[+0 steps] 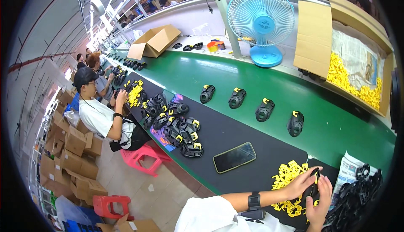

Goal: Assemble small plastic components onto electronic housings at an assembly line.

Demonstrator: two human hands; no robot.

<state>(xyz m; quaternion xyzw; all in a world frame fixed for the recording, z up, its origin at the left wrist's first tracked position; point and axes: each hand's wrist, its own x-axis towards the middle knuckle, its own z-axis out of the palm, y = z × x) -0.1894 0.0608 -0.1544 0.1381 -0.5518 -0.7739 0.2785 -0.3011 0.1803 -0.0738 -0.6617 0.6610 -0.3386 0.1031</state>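
Between my two hands is a black plastic shell part (pixel 312 190) with a bit of yellow on it, held on edge at the bench's near right. My left hand (pixel 298 185), with a dark band on its wrist, closes on its left side. Fingers of my right hand (pixel 321 202) press against the other side, the thumb in front. Right below and beside my hands lies a pile of small yellow clips (pixel 290 175) on the black mat (pixel 269 156). Many loose black parts (pixel 357 198) are heaped on newspaper to the right.
A phone (pixel 234 157) lies on the mat, left of it a heap of black shells (pixel 179 126) with yellow clips. Several spaced shells (pixel 264 110) sit on the green belt (pixel 176 70). Behind stand a blue fan (pixel 263 21) and a carton (pixel 313 38) of clips. A co-worker (pixel 99 110) sits left.
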